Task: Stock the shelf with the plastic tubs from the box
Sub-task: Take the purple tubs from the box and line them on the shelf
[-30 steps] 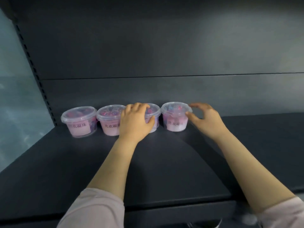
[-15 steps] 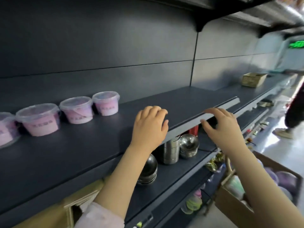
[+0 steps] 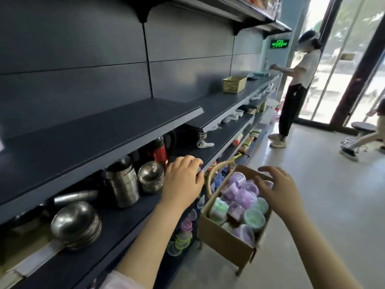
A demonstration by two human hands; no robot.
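Beside dark shop shelving (image 3: 83, 59), looked down on a cardboard box (image 3: 225, 240) packed with purple and green plastic tubs (image 3: 245, 197), standing just right of the lower shelves (image 3: 129, 217). Held the right hand (image 3: 279, 190) above the tubs, fingers spread, gripping nothing. Held the left hand (image 3: 183, 182) loosely curled and empty near stacked steel bowls (image 3: 151, 174), below the shelf (image 3: 104, 130).
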